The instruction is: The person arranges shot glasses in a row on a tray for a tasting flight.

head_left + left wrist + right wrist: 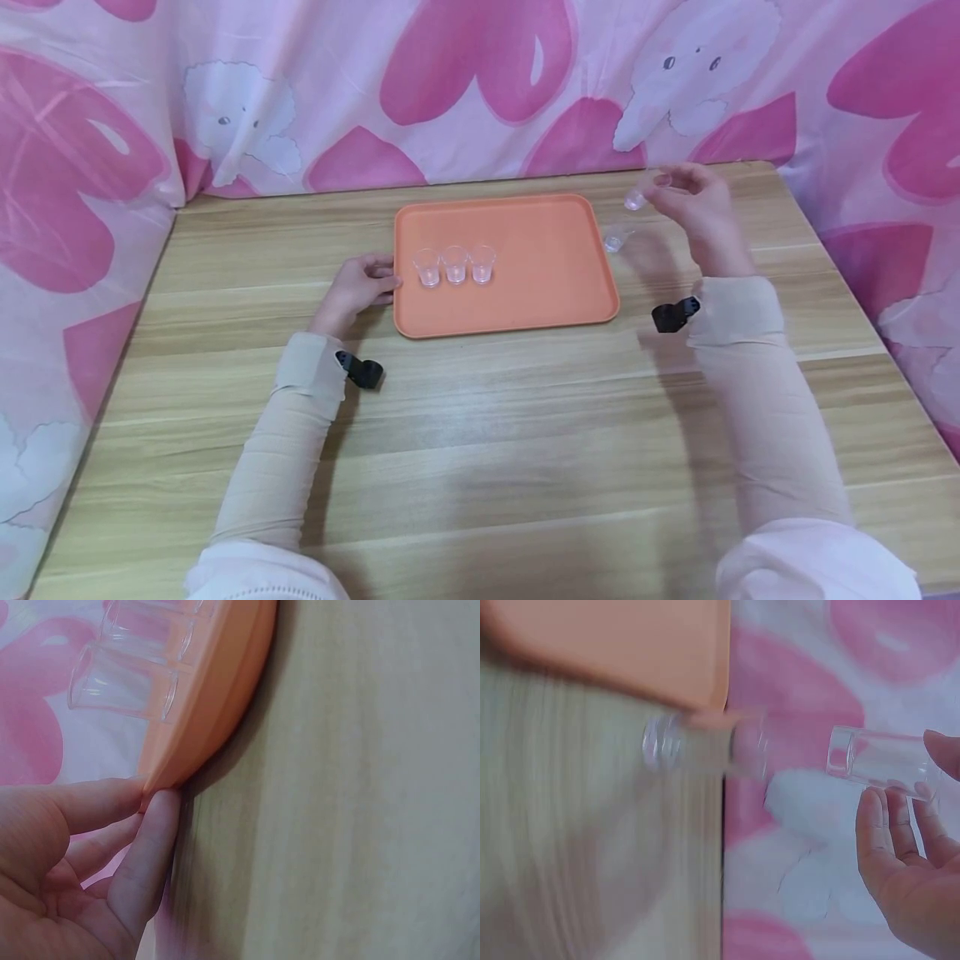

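Observation:
An orange tray (540, 275) lies on the table, and three clear cups (455, 267) stand in a row on its left half. My left hand (356, 287) pinches the tray's left edge between thumb and fingers; the left wrist view shows the rim (217, 712) between them. To the right of the tray, my right hand (697, 200) holds a clear cup (889, 759) in its fingertips, raised off the table. Another clear cup (614, 242) stands on the table just beside the tray's right edge, below the held one; it looks blurred in the right wrist view.
The wooden table (480, 433) stretches toward me in front of the tray. Behind it and along both sides hangs a pink patterned cloth (465, 83). A small black camera (360, 369) sits on the left wrist, another (675, 315) on the right.

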`<action>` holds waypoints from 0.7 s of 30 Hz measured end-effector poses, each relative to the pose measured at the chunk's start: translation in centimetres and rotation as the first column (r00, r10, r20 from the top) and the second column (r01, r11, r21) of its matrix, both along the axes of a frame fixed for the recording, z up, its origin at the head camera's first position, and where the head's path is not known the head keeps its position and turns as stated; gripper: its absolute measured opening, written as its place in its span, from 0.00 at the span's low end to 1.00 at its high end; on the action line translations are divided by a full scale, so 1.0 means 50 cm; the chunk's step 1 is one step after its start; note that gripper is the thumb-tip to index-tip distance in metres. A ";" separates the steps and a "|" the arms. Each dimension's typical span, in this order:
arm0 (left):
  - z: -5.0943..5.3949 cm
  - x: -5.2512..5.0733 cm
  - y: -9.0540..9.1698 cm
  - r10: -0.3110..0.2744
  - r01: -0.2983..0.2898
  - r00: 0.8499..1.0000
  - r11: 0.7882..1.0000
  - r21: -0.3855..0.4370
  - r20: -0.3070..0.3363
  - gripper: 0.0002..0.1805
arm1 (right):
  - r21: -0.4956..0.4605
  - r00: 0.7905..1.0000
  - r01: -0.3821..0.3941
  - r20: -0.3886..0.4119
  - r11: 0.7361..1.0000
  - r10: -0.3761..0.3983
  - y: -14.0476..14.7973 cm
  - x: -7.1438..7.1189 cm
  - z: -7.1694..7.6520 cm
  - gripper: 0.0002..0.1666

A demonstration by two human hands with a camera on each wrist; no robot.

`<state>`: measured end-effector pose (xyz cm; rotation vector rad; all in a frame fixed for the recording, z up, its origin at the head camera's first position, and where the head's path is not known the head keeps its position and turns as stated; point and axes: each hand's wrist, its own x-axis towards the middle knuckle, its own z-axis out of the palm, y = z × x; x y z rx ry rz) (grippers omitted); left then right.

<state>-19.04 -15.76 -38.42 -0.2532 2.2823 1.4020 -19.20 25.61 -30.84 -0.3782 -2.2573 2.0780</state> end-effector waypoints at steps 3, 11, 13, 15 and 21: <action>0.001 0.000 0.000 0.000 0.000 1.000 1.000 -0.004 0.005 0.26 | 0.034 0.998 -0.058 0.009 0.998 0.058 -0.029 -0.002 0.001 0.20; 0.001 0.002 -0.001 -0.003 0.002 1.000 1.000 0.004 0.009 0.25 | 0.209 0.979 -0.201 0.089 0.957 0.186 -0.125 -0.004 -0.020 0.20; 0.001 0.002 -0.001 -0.003 0.003 1.000 1.000 0.001 0.009 0.25 | 0.234 0.968 -0.243 0.121 0.941 0.220 -0.147 -0.004 -0.028 0.24; 0.001 0.003 -0.001 -0.003 0.003 1.000 1.000 0.000 0.009 0.25 | 0.248 0.959 -0.277 0.137 0.928 0.249 -0.167 -0.004 -0.037 0.27; 0.002 0.004 0.000 -0.006 0.006 1.000 1.000 0.000 0.005 0.25 | 0.263 0.942 -0.333 0.139 0.905 0.306 -0.207 -0.002 -0.064 0.27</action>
